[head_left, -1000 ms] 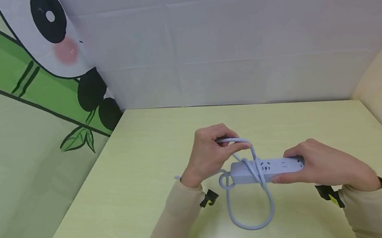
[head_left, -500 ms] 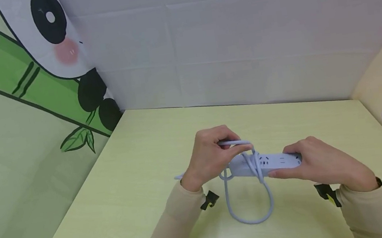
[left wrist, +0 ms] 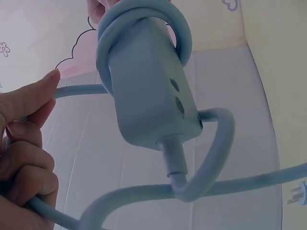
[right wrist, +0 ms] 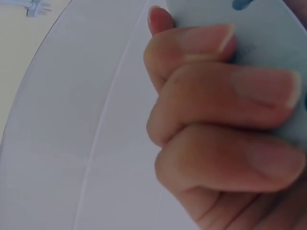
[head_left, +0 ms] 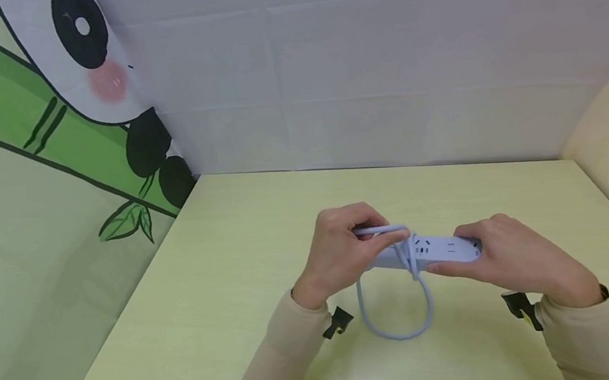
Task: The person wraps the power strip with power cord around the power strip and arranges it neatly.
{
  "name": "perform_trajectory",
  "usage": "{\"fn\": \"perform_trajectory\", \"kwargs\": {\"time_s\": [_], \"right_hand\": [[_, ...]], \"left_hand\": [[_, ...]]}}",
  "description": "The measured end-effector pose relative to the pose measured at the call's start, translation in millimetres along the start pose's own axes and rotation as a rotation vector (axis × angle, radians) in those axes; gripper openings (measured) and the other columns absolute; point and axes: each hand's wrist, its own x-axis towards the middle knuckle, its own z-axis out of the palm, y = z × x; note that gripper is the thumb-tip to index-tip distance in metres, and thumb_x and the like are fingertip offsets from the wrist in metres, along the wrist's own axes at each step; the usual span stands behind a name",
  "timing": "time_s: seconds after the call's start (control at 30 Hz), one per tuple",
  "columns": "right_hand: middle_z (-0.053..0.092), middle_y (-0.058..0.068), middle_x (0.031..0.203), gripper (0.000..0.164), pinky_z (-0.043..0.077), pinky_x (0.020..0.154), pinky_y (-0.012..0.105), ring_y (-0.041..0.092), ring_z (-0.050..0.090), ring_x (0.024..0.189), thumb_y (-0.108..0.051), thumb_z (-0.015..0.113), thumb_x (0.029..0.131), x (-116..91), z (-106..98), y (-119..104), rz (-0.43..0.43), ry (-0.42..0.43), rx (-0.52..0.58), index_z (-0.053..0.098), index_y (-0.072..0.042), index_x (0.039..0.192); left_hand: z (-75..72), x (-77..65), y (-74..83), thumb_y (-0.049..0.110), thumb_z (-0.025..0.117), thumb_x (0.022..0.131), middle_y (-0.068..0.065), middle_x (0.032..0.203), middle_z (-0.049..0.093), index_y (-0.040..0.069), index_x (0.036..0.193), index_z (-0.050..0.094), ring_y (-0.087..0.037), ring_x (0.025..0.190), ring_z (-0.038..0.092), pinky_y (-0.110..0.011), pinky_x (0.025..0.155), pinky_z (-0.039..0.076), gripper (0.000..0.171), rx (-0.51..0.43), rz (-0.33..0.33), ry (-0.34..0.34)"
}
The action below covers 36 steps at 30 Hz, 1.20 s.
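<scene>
So, the white power strip sits around 4 o'clock from the centre of the head view, held over the pale yellow table and slightly slanted. Its white cord is wrapped round the body left of the sockets, with a big loop drooping towards 7 o'clock. In the left wrist view you can see the strip's near end, cord coming out of it at 6 o'clock.

At the strip's 9 o'clock side, the left hand pinches a stretch of cord between thumb and finger, other fingers curled. At 3 o'clock the right hand grips the opposite end, thumb along the near edge, fingers folded over it.

The plug lies off at 4 o'clock in the left wrist view, prongs showing (hidden in the head view, sorry).

Further out, beige sleeves cover both forearms, a greyish cloth backdrop hangs at 12, and there's a big cartoon face up at 10.
</scene>
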Motion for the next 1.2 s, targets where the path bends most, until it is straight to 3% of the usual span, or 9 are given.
{"fn": "perform_trajectory", "kwargs": {"time_s": [0.23, 0.47, 0.63, 0.87, 1.2], "right_hand": [[0.051, -0.007, 0.059, 0.042, 0.036, 0.049, 0.022, 0.005, 0.043, 0.05, -0.058, 0.073, 0.086, 1.6, -2.9, 2.3, 0.025, 0.085, -0.075, 0.064, -0.018, 0.08], [0.056, -0.005, 0.063, 0.05, 0.036, 0.051, 0.024, 0.009, 0.047, 0.054, -0.06, 0.074, 0.084, 6.1, -5.6, 5.3, 0.063, 0.147, -0.092, 0.07, -0.011, 0.091], [0.054, -0.005, 0.06, 0.049, 0.035, 0.05, 0.024, 0.01, 0.046, 0.053, -0.058, 0.076, 0.084, 7.7, -5.5, 8.7, 0.053, 0.212, -0.108, 0.068, -0.01, 0.088], [0.05, -0.008, 0.055, 0.043, 0.032, 0.048, 0.023, 0.009, 0.042, 0.049, -0.051, 0.079, 0.083, 9.4, -5.2, 13.2, 0.006, 0.318, -0.146, 0.066, -0.01, 0.083], [0.05, -0.01, 0.054, 0.04, 0.031, 0.048, 0.023, 0.008, 0.04, 0.048, -0.047, 0.081, 0.082, 9.5, -5.9, 14.3, -0.026, 0.386, -0.137, 0.067, -0.01, 0.082]], "left_hand": [[2.0, 2.9, 7.4, 0.014, 0.088, 0.079, 0.0, 0.069, 0.07, 0.007, 0.075, 0.073, 0.0, 0.053, 0.047, -0.015, 0.05, 0.04, 0.017, 0.008, -0.049, -0.008], [2.9, 5.0, 15.2, 0.016, 0.084, 0.084, 0.001, 0.068, 0.067, 0.007, 0.08, 0.072, -0.001, 0.052, 0.042, -0.018, 0.049, 0.036, 0.015, -0.077, -0.172, -0.047], [5.2, 5.1, 17.7, 0.016, 0.082, 0.087, 0.0, 0.068, 0.066, 0.007, 0.083, 0.071, 0.0, 0.053, 0.041, -0.018, 0.05, 0.036, 0.014, -0.127, -0.229, -0.066], [9.5, 5.5, 18.2, 0.016, 0.078, 0.09, 0.002, 0.063, 0.055, 0.006, 0.086, 0.069, -0.001, 0.053, 0.037, -0.018, 0.05, 0.03, 0.014, -0.135, -0.27, -0.112], [12.1, 5.6, 19.6, 0.016, 0.077, 0.091, 0.003, 0.062, 0.053, 0.007, 0.087, 0.068, -0.003, 0.053, 0.037, -0.019, 0.051, 0.03, 0.014, -0.149, -0.282, -0.114]]}}
